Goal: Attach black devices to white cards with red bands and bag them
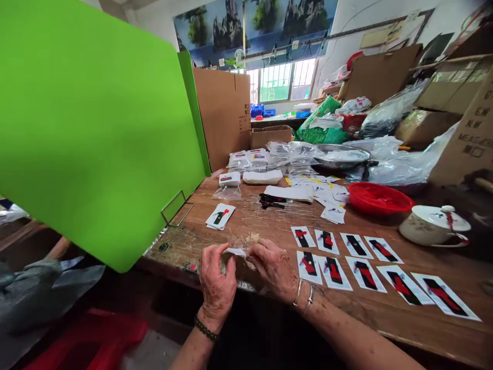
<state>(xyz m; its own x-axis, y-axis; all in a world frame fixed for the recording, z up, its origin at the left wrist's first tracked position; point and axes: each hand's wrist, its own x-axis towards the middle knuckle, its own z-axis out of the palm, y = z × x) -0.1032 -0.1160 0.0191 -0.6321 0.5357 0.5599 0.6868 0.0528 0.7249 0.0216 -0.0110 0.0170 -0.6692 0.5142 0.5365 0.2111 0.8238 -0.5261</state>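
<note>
White card (235, 252), one, seen almost edge-on, at the near edge of the wooden table (442, 329), between two bare hands. Left hand (216, 277) half curled, thumb and forefinger nearly together, lightly pinching one end; right hand (275, 267) more closed, fingertips bunched on the other end. One dark beaded bracelet (206, 328) on the left wrist, two silvery bangles (303, 295) on the right. Just beyond the fingers, one tan scrap (252, 237) and some clear film.

To the right, nine laid-out cards (365, 275), four in the far row and five in the near one, each with black and red on white; print too small to read. Left of these, past the hands, one small stack of similar cards (221, 216), at least two deep. Farther back, two white paper bundles (263, 177), several black strips (272, 201), a loose spread of white and yellow slips (333, 213), and bagged packets (256, 156) too overlapped to count.

At the right, one red basin (381, 209) and one lidded pot (419, 228); behind, one metal pan (339, 163). On the carton (468, 133) at far right, "MEAS" legible; on the tall cardboard (223, 108) at left, marks too small to read. Beside that, one big green panel (103, 128). Above the window, two landscape blinds (210, 31).
</note>
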